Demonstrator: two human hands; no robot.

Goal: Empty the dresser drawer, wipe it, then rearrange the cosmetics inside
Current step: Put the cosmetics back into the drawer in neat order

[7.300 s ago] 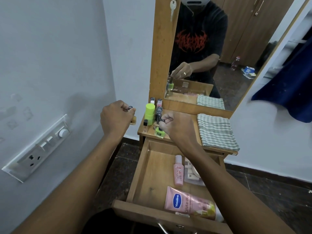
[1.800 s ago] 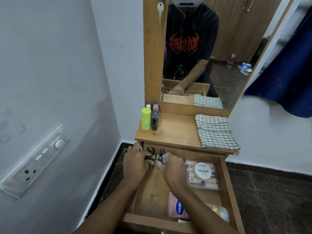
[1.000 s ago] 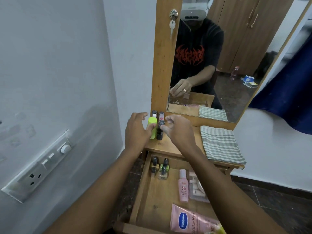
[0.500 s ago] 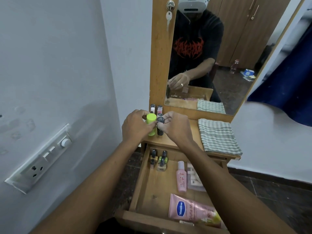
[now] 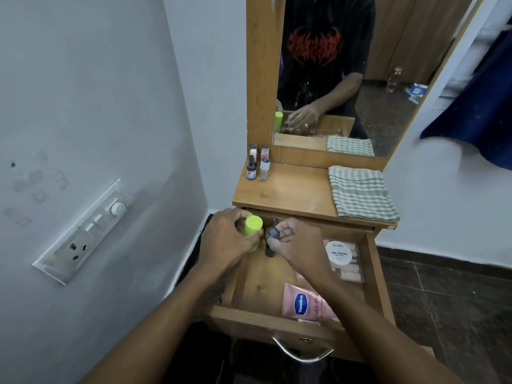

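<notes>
the left hand is clamped around a lime-green bottle and the right hand pinches a small dark bottle by its cap, both held over the far left corner of the open drawer. in the drawer lie a pink vaseline tube near the front and a nail polish box at the right. four small bottles wait on the counter, far left, beside a folded striped cloth. risks, as i judge them: the two bottles are almost touching, so setting one down could knock the other over; the dark bottle, held only by its cap, could slip or tip if it lands tilted; anything already standing in that corner is hidden by the hands.
</notes>
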